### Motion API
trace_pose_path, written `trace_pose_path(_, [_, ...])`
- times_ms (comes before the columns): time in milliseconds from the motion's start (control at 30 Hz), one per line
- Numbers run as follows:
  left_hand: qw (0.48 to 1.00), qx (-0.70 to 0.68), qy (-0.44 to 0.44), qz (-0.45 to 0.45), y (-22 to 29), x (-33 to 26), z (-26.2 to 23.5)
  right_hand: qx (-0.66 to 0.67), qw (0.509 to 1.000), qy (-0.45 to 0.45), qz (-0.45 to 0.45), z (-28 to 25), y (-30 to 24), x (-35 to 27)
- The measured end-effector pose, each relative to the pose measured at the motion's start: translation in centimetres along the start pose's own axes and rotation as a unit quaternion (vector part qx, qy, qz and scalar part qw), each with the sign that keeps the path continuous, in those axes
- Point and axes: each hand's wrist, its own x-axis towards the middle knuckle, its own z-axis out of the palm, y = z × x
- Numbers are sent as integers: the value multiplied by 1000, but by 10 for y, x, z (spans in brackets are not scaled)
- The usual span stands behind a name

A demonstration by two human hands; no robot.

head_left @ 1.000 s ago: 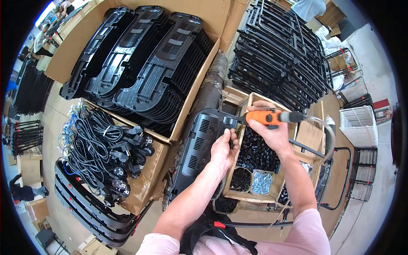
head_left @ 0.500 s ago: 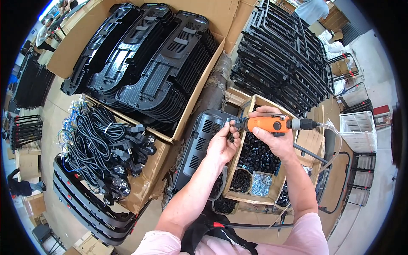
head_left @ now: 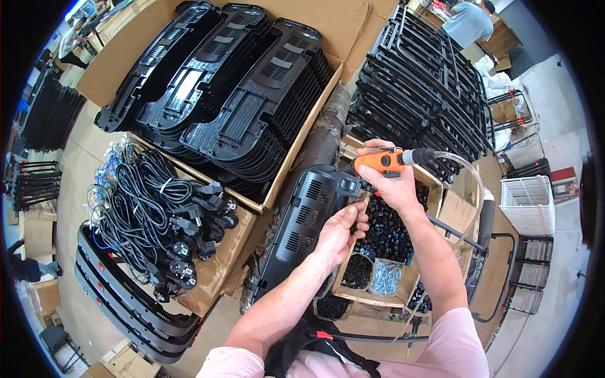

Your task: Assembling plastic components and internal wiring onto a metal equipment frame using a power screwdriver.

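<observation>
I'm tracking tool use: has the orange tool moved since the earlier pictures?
Yes: against the silver screws, the orange tool has moved up and slightly left in the picture.

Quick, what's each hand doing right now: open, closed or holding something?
Left hand: curled closed; whether it hides something small cannot be told.
Right hand: closed around an orange handheld tool.

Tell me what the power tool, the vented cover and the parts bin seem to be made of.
Power tool: likely a plastic shell, judging by its smooth, even orange.
Vented cover: probably moulded plastic, satin black-grey; soft sheen, rounded edges, though painted metal is possible.
Parts bin: apparently bare wood, pale and matte, with plank-like walls.
</observation>
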Motion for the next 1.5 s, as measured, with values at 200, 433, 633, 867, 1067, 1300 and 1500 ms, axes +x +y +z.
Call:
trace_pose_path(200, [999, 17, 31, -3, -6, -7, -10, -36, 999, -36, -11, 8, 6, 11])
trace_pose_path(433, [994, -26, 98, 33, -1, -19, 2, -79, 995, -61, -10, 12, 7, 10])
trace_pose_path(633, [995, -50, 78, 45, 3, -24, -11, -66, 996, -50, -10, 14, 4, 12])
trace_pose_path(867, [989, -96, 115, 19, 19, -28, -14, -25, 999, -26, 0, 20, 1, 3])
trace_pose_path(1067, [969, -216, 101, 63, 38, -17, -23, 43, 996, -71, 20, 27, -44, -42])
trace_pose_path(1300, [959, -272, 56, 62, 46, -17, -27, 42, 995, -83, 39, 30, -49, -52])
trace_pose_path(1500, [966, -253, 21, 50, 52, -25, -32, 28, 994, -92, 41, 34, -56, -52])
